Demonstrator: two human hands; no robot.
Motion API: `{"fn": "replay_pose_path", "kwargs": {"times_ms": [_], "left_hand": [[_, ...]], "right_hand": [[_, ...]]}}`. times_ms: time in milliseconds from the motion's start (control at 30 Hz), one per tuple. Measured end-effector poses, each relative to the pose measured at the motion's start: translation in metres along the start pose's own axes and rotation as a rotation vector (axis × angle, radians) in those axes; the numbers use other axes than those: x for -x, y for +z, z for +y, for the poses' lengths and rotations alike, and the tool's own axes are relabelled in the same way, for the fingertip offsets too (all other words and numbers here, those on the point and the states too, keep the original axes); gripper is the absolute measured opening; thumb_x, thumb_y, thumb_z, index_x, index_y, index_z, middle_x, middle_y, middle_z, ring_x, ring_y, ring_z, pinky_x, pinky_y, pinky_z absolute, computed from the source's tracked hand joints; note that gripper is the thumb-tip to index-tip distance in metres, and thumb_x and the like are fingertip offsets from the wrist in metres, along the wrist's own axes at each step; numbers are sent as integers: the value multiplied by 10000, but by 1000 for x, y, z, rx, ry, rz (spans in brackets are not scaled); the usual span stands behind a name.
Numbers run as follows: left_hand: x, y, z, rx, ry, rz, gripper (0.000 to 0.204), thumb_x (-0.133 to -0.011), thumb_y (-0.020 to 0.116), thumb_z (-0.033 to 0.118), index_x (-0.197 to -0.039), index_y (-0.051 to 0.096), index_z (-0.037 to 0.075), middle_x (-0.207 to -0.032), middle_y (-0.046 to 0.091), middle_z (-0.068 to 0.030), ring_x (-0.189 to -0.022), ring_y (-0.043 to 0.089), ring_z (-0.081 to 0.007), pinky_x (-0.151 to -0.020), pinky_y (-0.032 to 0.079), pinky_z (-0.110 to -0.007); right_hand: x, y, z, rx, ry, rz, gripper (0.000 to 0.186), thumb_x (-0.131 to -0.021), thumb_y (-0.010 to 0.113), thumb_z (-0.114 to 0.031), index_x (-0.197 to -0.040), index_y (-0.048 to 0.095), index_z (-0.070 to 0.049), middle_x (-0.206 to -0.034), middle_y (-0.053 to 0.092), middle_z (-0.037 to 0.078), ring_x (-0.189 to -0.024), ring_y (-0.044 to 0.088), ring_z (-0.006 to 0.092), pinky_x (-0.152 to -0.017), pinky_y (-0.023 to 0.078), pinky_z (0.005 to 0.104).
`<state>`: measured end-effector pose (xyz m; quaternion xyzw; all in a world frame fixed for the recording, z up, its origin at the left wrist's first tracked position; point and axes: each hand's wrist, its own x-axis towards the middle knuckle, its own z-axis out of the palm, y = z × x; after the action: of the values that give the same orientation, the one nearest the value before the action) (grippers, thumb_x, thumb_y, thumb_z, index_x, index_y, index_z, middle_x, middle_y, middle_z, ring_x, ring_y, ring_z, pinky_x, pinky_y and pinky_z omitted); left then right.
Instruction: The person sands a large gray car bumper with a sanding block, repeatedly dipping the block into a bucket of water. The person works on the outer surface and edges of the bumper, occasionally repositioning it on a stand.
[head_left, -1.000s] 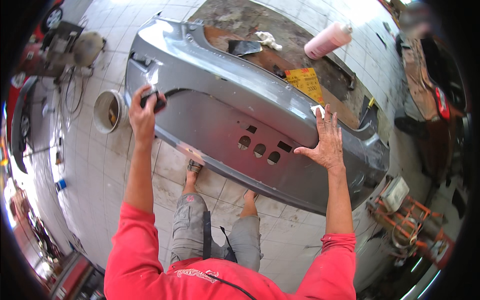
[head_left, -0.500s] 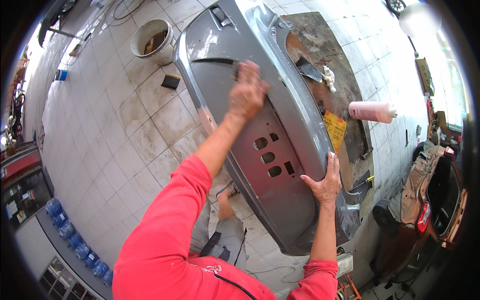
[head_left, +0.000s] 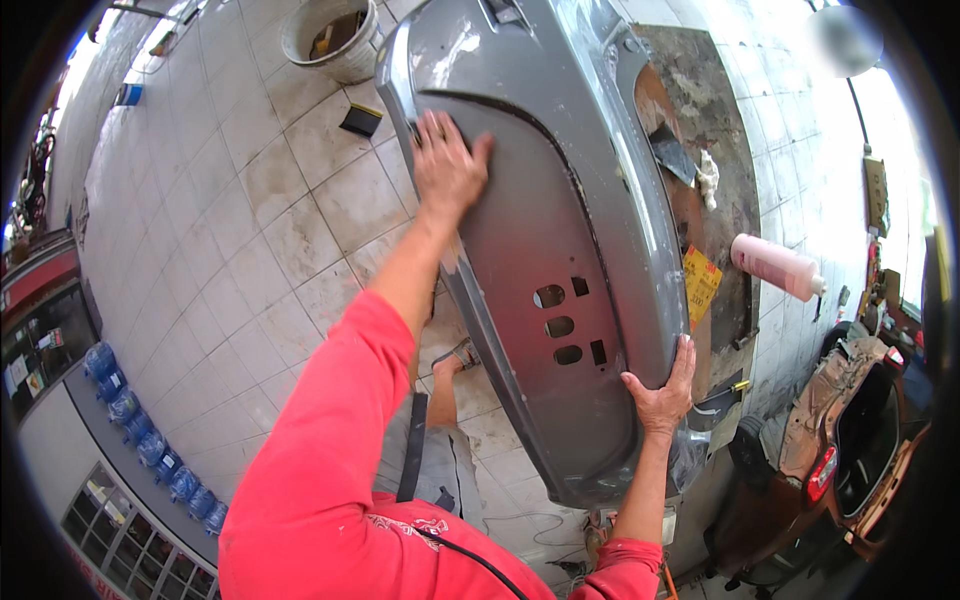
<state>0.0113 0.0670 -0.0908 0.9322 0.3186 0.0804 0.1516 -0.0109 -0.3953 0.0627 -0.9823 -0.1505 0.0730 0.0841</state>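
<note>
A grey car bumper [head_left: 545, 200] lies lengthwise in front of me, with holes in its reddish-tinted middle. My left hand [head_left: 450, 170] is on its upper left part beside a dark curved groove, fingers over a small dark thing, mostly hidden, that I cannot make out. My right hand [head_left: 660, 390] rests open on the lower right edge, thumb spread, fingertips on the rim. Beneath the bumper is a stained board [head_left: 700, 90], holding a yellow sandpaper sheet [head_left: 701, 285], a dark scrap [head_left: 670, 150] and a white rag [head_left: 708, 180].
A pink bottle [head_left: 770, 262] lies at the board's right. On the tiles are a bucket [head_left: 360, 60] and a black scraper-like piece [head_left: 360, 120]. A damaged car [head_left: 820, 430] stands at lower right, several blue water jugs [head_left: 150, 445] line the left, and orange equipment is low behind my right arm.
My view has turned, so the bumper now runs lengthwise away from me. My left hand, earlier gripping a black block, moved right, then back left onto the panel's edge. My right hand stays on the bumper.
</note>
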Motion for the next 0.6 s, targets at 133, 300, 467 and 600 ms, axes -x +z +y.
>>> {"fn": "replay_pose_path", "kwargs": {"times_ms": [133,300,467,600], "left_hand": [[108,-36,25,-80,225,-223,926,-1050,524,605,-1590,386,-135,-1690,300,-363,-1599,279,-478,-1304,222,-583],[-42,-7,-41,109,84,-141,954,-1055,497,628,-1611,346,-132,-1707,264,-361,-1605,264,-477,-1308,201,-588],[-26,23,71,17,-144,181,900,-1065,490,590,-1584,384,-138,-1683,301,-377,-1598,302,-456,-1302,250,-553],[30,-1,78,176,353,-93,750,-1060,555,443,-1580,431,-82,-1672,376,-316,-1583,354,-413,-1299,291,-516]], "right_hand": [[8,-5,-4,10,44,-3,1294,-600,887,-758,-1629,441,-113,-1627,481,241,-1481,488,440,-1163,479,529],[-1,-1,0,-5,-4,-19,1312,-596,895,-746,-1635,427,-97,-1641,461,244,-1498,467,442,-1178,466,527],[0,-1,-1,14,26,-43,1314,-609,909,-706,-1647,405,-78,-1659,445,235,-1516,444,437,-1206,434,523],[9,-8,2,43,37,-71,1318,-614,909,-697,-1654,391,-75,-1664,443,223,-1523,437,432,-1218,419,518]]}}
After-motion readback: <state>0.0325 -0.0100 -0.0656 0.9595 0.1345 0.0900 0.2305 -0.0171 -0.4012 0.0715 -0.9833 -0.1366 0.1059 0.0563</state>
